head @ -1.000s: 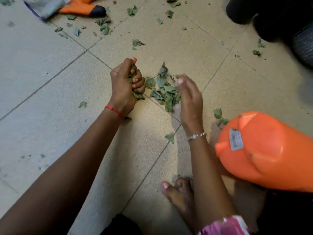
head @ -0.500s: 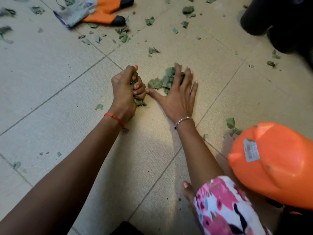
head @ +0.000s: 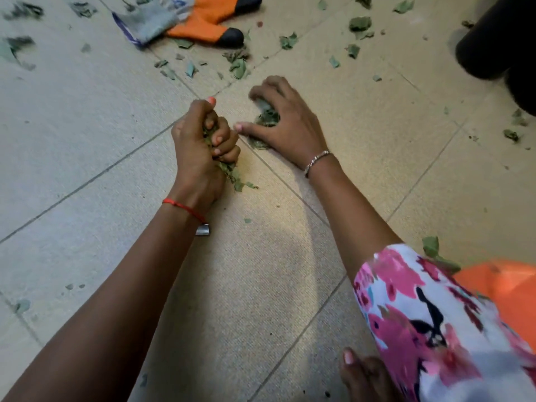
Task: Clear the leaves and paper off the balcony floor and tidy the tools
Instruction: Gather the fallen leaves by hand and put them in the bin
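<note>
My left hand (head: 200, 152) is a fist that grips a bunch of green leaf pieces (head: 232, 175), which stick out below the fingers just over the tiled floor. Right beside it, my right hand (head: 285, 123) is down on the floor with fingers curled over a small heap of leaves (head: 265, 120), gathering them under the palm. More torn leaves (head: 239, 63) lie scattered farther away on the tiles.
An orange and grey gardening glove (head: 200, 23) lies at the top. An orange plastic container (head: 504, 288) sits at the right edge behind my flowered sleeve. A black object (head: 493, 47) stands at the top right. My bare foot (head: 362, 372) is at the bottom.
My right hand, flat on the leaf heap half a second ago, has curled its fingers and drawn the leaves in under it. The left fist stays closed on its leaves.
</note>
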